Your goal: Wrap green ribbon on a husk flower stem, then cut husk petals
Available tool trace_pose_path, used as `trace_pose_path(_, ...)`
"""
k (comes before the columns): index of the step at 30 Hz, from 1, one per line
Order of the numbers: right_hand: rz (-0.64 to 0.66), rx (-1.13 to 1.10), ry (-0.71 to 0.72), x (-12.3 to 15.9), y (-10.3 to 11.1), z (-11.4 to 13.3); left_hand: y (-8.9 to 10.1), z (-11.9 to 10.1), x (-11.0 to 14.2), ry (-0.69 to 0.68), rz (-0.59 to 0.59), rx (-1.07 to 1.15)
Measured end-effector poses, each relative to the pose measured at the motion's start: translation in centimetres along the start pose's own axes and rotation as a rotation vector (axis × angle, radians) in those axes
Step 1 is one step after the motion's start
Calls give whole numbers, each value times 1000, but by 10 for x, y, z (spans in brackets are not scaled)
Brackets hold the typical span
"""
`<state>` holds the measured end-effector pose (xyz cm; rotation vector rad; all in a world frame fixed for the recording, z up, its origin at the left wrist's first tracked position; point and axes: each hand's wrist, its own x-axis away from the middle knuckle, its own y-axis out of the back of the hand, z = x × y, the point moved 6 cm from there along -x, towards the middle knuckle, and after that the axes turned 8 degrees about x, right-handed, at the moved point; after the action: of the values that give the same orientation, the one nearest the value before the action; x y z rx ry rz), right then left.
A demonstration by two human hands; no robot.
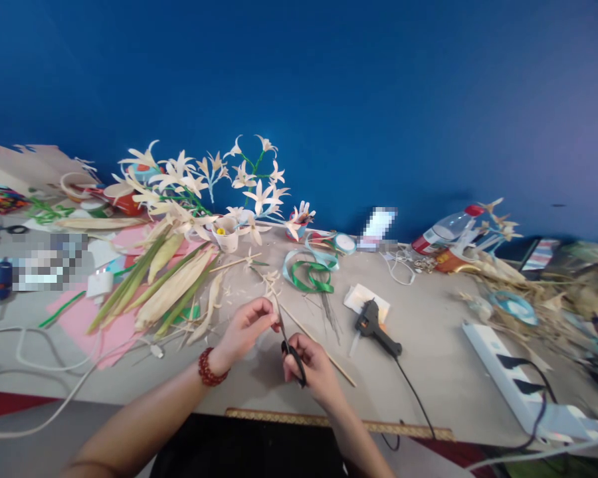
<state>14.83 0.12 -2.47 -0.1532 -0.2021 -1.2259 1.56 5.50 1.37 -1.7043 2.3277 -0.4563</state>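
Both hands are working close together near the front edge of the worktop (428, 345). Her left hand (244, 328) is pinching a thin, pale strip of dry husk (274, 299) between thumb and fingers, holding it up just above the worktop. Her right hand (311, 365) is wrapped around the black handles of the scissors (290, 348), and the blades are pointing up toward the strip, right beside the left fingertips.

That closeness is the worry. The blades are sitting so near the pinching fingers that a small slip could nip the skin. The strip is thin and looks dry, so it could tear or bend away instead of cutting clean. The glue gun (376, 328) is lying just to the right with its black cord trailing off the edge, and an elbow could catch it. I cannot tell if it is hot.

Both forearms are reaching in from below, wrists bent inward, and a red bead bracelet (210, 368) is sitting on the left wrist
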Motion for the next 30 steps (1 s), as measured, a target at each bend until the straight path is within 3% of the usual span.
trace_pose_path(30,11,2,-8,-4,8,-5,-2,3,2,-7,133,-20)
